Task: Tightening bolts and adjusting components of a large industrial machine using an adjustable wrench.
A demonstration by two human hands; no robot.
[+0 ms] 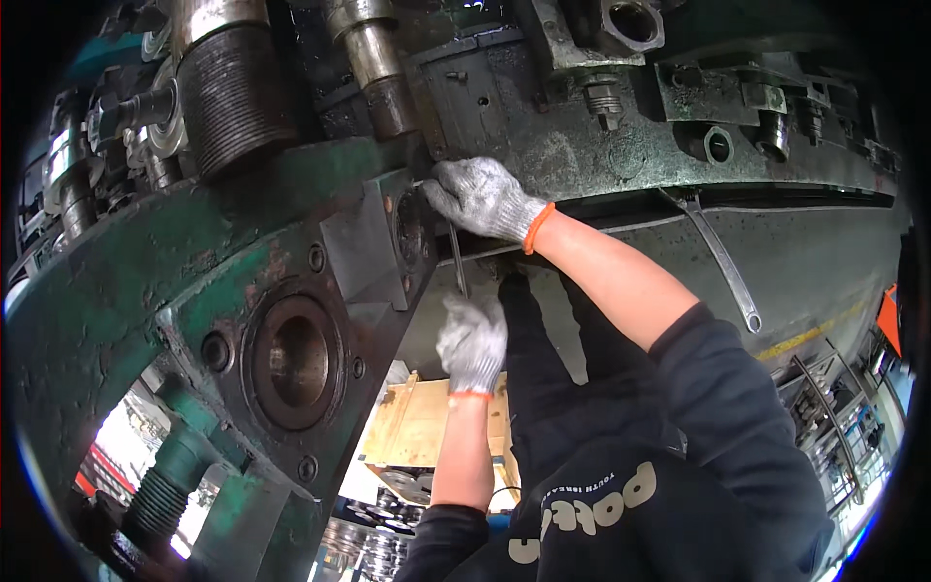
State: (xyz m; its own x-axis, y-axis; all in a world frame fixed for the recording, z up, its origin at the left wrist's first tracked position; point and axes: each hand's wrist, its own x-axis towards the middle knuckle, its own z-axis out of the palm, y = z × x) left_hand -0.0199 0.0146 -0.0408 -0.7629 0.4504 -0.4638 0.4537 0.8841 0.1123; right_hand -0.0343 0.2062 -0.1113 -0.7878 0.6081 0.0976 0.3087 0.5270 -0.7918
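Running down from beneath the right hand [485,199] to the top of the left hand [472,339], a slim metal rod [458,260] stands nearly upright, tilted slightly, just beside the right edge of a raised block [364,238] on a green machine frame [126,252]. Its bare middle shows in the gap between the two hands; its upper part passes out of sight behind the right glove, and its lower end meets the left glove.

The right hand's fingers are bent toward the left, their tips at the upper right edge of the block, near its round opening; whether they grip the rod cannot be told. The left hand's fingers are curled inward below, at the rod's lower end, but their hold on it is hidden. Both gloves are pale grey knit with orange cuffs.

Lower on the frame, left of the left hand, sits a large round bore [296,361] ringed by smaller holes. A thick threaded column [238,97] meets the frame's upper edge. At the right, a wrench [722,262] hangs at a slant from the lower edge of a dark machine plate [562,145]. Beneath the frame's lower right edge are a wooden crate [417,422] and stacked metal parts [364,543].
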